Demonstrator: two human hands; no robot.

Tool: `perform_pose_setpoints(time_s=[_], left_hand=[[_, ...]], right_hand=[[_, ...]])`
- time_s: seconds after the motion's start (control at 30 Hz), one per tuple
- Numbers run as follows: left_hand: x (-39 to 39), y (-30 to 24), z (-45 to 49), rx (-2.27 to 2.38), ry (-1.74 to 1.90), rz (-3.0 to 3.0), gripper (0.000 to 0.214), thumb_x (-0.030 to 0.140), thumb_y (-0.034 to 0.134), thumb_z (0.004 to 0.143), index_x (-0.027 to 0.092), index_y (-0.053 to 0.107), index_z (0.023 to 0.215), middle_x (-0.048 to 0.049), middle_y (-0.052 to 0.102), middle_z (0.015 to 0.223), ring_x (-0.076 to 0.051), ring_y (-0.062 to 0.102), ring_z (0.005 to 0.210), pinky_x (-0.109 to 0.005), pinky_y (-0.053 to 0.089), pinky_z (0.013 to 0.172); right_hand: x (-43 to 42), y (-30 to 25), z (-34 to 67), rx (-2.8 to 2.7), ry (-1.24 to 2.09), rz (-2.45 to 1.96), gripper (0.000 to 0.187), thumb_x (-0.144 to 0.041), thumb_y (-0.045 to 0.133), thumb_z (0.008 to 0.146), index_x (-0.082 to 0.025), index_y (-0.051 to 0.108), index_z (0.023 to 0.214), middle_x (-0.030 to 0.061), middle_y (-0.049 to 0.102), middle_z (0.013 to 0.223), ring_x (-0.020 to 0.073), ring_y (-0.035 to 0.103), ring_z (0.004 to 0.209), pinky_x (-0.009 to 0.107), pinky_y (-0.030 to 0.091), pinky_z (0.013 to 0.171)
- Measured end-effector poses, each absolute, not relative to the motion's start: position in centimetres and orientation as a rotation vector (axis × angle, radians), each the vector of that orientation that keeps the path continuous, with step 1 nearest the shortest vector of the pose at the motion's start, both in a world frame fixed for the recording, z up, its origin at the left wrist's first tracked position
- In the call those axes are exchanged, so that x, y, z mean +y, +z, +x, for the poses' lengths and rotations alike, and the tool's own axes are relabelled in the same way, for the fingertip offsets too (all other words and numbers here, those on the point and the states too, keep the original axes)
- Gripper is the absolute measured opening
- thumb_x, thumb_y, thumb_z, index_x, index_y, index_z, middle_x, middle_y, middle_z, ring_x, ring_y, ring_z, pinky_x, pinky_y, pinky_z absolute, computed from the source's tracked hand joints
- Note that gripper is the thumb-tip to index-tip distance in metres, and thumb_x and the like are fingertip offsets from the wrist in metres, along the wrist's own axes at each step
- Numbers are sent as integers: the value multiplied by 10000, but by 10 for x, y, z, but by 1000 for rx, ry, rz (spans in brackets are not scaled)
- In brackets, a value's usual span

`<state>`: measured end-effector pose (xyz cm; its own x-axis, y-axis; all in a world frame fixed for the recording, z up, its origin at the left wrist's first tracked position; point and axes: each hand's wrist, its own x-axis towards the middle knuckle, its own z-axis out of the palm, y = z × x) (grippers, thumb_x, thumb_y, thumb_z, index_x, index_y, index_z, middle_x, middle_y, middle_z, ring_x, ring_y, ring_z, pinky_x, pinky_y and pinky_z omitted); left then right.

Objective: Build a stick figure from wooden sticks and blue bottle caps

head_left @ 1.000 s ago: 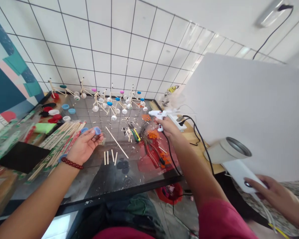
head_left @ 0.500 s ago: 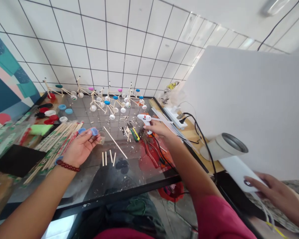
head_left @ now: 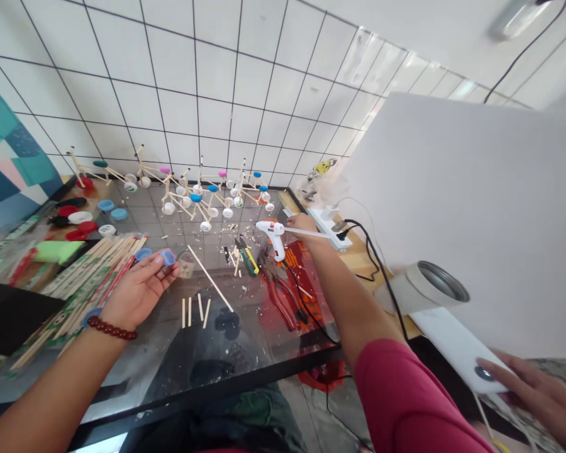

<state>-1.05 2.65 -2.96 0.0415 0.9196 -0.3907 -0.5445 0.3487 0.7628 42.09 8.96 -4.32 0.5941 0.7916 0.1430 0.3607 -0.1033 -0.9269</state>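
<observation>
A blue bottle cap is pinched between the thumb and fingers of my left hand, palm turned up, over the left part of the glass table. A white hot glue gun rests on the table, a clear glue stick jutting from its back. My right hand is just beyond the glue stick at the table's right edge, off the gun; its fingers are partly hidden. Between the hands lie green-and-yellow cutters, a long thin stick and several short stick pieces.
Several small tricycle models of sticks and caps stand along the tiled wall. Packaged chopsticks and loose caps lie left. Red-handled pliers lie near a power strip. At right, another person's hand touches a white device.
My right hand has released the glue gun and moved beyond it to the table's right edge. My left hand still holds the blue bottle cap. The view has shifted slightly.
</observation>
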Motion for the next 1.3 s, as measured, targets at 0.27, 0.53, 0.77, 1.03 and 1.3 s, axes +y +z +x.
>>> perform_pose_setpoints(time_s=[0.27,0.53,0.77,1.03,1.3], left_hand=[[24,-25,-9,1008,1178,469,295,-24,565,961,110,767,793,-77,786,817,-176,761,697,-276,695,673],[25,-24,-7,1049,1166,473,250,-18,614,937,127,768,803,-60,783,794,-169,754,689,-263,695,671],[25,-24,-6,1049,1161,473,351,5,516,1006,107,778,795,-75,774,789,-164,756,678,-266,698,653],[25,-27,-8,1017,1171,490,338,-19,526,995,104,777,805,-76,776,773,-170,758,671,-265,696,647],[26,-27,-6,1034,1135,514,338,1,515,1017,129,756,818,-66,774,761,-163,754,681,-251,689,672]], right_hand=[[93,-31,433,-1480,301,-2285,375,-416,718,1070,-212,679,1382,109,676,1441,271,702,1231,505,622,1050],[93,-26,426,-1841,73,-2400,150,-217,685,1000,-196,829,963,187,802,1153,402,571,1348,558,329,1176],[101,-29,420,-1896,-20,-2283,144,-88,701,945,-158,743,827,170,772,980,326,579,1221,467,346,1097],[100,-20,419,-1826,-49,-2367,179,-170,651,1007,-121,786,1113,252,758,1265,422,556,1372,564,367,1165],[83,-4,439,-1844,192,-2255,359,-425,725,1066,-184,697,1331,96,714,1352,259,728,1157,481,639,1003]])
